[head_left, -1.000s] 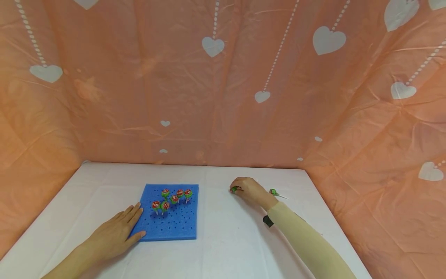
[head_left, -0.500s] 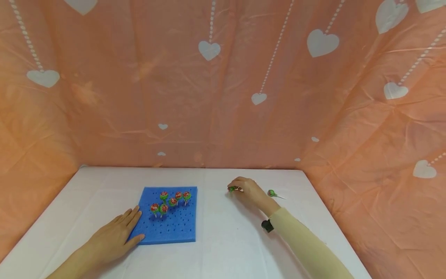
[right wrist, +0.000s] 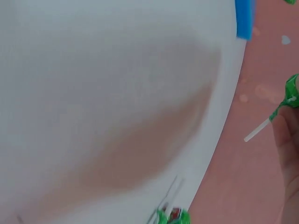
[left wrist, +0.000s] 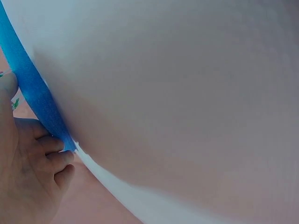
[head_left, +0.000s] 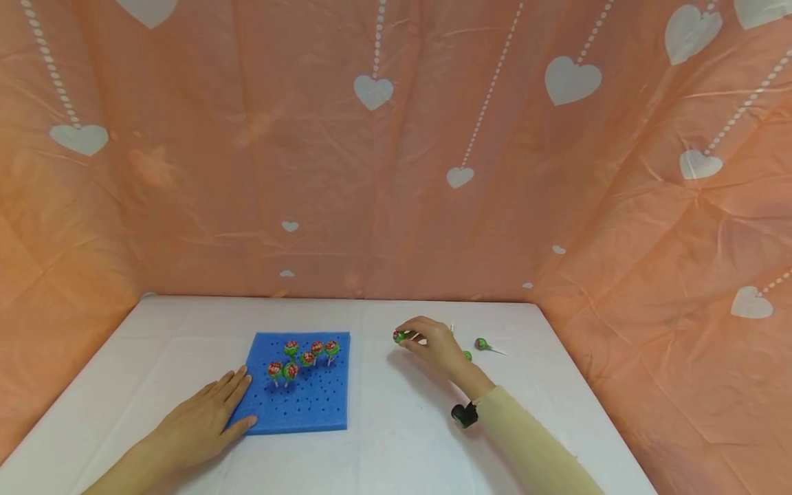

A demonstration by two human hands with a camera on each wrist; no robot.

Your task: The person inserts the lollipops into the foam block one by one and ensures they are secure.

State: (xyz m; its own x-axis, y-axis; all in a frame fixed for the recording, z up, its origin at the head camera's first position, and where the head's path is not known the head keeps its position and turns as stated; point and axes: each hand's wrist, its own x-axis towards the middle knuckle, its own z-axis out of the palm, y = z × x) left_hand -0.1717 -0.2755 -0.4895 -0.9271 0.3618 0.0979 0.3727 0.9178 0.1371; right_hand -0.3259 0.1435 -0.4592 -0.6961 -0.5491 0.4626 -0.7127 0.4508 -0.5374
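Note:
My left hand (head_left: 201, 414) lies flat with straight fingers on the left edge of a blue foam board (head_left: 322, 405) full of small holes. Several lollipops (head_left: 291, 371) in red and green wrappers stand upright in the board's upper half. To the right of the board, my right hand (head_left: 435, 347) pinches another lollipop (head_left: 398, 336) by its wrapped head, above the table. In the right wrist view, the white stick (right wrist: 257, 130) of this lollipop points down and away from the fingers. The left wrist view shows fingers along the blue board's edge (left wrist: 39, 95).
One loose lollipop (head_left: 481, 344) lies on the white table (head_left: 402, 447) right of my right hand. Another lollipop (head_left: 467, 355) is partly hidden behind that wrist. A black wrist device (head_left: 464, 415) sits under the right forearm. An orange curtain (head_left: 334, 172) with white hearts hangs behind.
My right hand has risen from the table and shifted slightly left with the lollipop. A loose lollipop behind its wrist has come into view. The left hand stays on the board.

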